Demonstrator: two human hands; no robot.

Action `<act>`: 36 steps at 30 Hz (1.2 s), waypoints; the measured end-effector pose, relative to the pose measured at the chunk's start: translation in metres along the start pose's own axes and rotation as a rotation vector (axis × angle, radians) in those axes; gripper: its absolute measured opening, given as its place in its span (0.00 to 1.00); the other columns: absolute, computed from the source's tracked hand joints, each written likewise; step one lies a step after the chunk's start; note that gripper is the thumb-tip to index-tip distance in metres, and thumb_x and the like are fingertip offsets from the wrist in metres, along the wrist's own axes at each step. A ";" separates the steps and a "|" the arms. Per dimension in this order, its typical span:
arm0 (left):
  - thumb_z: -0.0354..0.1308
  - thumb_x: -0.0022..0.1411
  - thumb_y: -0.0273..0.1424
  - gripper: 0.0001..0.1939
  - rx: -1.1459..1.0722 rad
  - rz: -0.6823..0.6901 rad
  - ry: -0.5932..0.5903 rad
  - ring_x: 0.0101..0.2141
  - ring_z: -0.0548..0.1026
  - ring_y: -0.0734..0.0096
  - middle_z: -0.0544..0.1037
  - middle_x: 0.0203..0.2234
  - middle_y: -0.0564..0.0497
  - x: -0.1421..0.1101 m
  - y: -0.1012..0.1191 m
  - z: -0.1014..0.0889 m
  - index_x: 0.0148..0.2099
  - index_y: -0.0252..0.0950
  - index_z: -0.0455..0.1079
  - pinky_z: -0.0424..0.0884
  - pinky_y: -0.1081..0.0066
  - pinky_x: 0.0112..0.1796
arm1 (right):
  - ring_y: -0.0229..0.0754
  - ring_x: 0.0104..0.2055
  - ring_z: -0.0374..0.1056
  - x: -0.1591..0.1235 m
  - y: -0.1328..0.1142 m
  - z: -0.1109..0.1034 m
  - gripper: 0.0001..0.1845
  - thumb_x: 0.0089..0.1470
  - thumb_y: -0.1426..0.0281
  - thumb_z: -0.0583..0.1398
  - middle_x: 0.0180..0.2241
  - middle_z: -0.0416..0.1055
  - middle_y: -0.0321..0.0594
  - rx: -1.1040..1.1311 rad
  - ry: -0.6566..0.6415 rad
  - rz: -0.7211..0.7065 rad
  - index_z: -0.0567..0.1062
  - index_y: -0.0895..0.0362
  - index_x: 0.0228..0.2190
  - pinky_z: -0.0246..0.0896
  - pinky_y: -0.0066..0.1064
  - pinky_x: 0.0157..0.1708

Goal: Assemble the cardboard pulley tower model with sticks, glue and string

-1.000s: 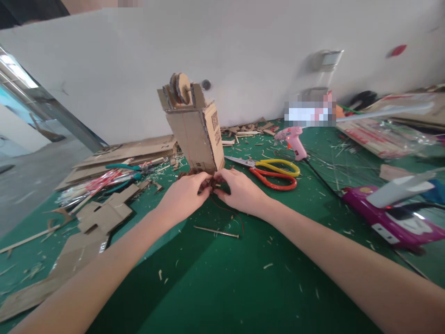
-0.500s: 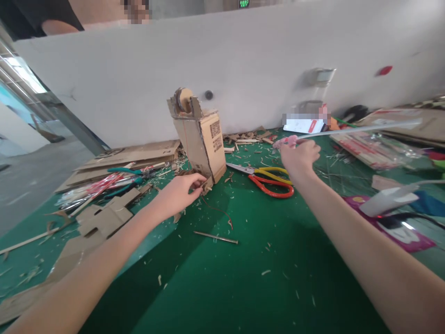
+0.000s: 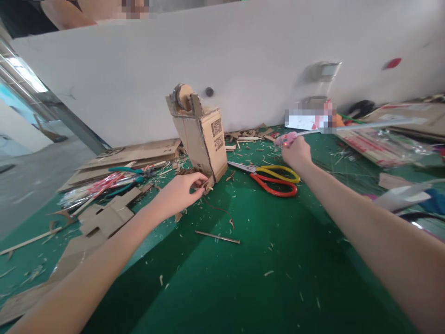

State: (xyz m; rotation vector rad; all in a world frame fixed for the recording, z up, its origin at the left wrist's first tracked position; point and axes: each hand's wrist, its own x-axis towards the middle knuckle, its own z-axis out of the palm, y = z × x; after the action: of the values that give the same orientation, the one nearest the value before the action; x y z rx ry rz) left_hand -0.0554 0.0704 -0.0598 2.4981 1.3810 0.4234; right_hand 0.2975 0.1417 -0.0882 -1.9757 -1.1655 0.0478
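Observation:
A tall cardboard box [image 3: 205, 139] stands upright on the green table, with a cardboard wheel [image 3: 185, 96] mounted at its top and a thin red string down its side. At its base, the thumb and fingers of my left hand [image 3: 184, 189] pinch a small cardboard piece [image 3: 208, 183] with a wooden stick end. A thin reddish string trails from there across the table. My right hand [image 3: 298, 155] is closed around a pink glue gun [image 3: 288, 138], a long translucent glue stick [image 3: 368, 125] jutting from its back. Fingers partly hide the glue gun.
Scissors [image 3: 278, 178] with red and yellow handles lie between my hands. A nail [image 3: 217, 237] lies nearer. Pliers [image 3: 127, 181], bagged sticks and cardboard scraps [image 3: 106, 218] cover the left. A white device [image 3: 403, 198] and cables lie right. A wall [image 3: 250, 69] stands behind; a person is beyond it.
My right hand has turned slightly, its fingers now wrapped closer round the glue gun. The view has shifted a little. My left hand stays at the box's base.

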 end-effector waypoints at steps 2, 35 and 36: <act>0.51 0.62 0.37 0.13 0.004 0.000 0.004 0.41 0.75 0.66 0.78 0.40 0.53 0.000 0.001 0.000 0.48 0.45 0.68 0.70 0.65 0.41 | 0.52 0.41 0.67 -0.006 -0.006 -0.001 0.13 0.51 0.70 0.56 0.38 0.70 0.54 -0.021 -0.006 0.010 0.66 0.61 0.40 0.61 0.42 0.38; 0.52 0.62 0.36 0.14 -0.057 0.073 -0.001 0.41 0.76 0.66 0.79 0.41 0.52 0.001 -0.004 0.000 0.49 0.44 0.70 0.70 0.68 0.40 | 0.35 0.21 0.57 -0.141 -0.053 -0.028 0.23 0.51 0.49 0.55 0.18 0.62 0.32 0.287 -0.677 -0.564 0.68 0.55 0.21 0.52 0.29 0.21; 0.51 0.62 0.36 0.14 -0.059 0.072 0.000 0.41 0.76 0.66 0.79 0.41 0.52 0.001 -0.004 -0.001 0.49 0.44 0.70 0.70 0.68 0.40 | 0.36 0.22 0.58 -0.141 -0.053 -0.028 0.23 0.51 0.49 0.55 0.19 0.63 0.33 0.290 -0.678 -0.565 0.68 0.55 0.22 0.53 0.29 0.22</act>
State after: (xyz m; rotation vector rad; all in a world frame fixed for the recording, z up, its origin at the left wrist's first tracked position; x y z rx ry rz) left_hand -0.0580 0.0731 -0.0605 2.5060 1.2626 0.4711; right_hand 0.1906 0.0314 -0.0841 -1.3388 -1.9858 0.5920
